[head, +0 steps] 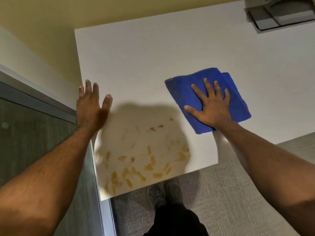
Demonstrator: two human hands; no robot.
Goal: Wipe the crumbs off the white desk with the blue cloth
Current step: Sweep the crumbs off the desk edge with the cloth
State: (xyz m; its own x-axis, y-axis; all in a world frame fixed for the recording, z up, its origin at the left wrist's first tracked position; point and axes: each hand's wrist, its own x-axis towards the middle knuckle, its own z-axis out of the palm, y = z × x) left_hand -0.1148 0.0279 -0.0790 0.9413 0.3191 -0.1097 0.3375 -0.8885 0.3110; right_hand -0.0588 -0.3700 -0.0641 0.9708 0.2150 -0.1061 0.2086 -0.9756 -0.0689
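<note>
The white desk (144, 62) fills the middle of the view. Several yellowish and brown crumbs (146, 160) lie scattered over its near left part, close to the front edge. A folded blue cloth (238, 99) lies flat on the desk to the right of the crumbs. My right hand (210, 108) presses flat on the cloth with fingers spread. My left hand (92, 106) rests flat on the desk's left edge, fingers apart, holding nothing.
A dark grey tray-like object (279, 16) sits at the desk's far right corner. A glass partition with a metal frame (95, 176) runs along the desk's left side. My shoes (163, 191) stand on grey carpet below the front edge.
</note>
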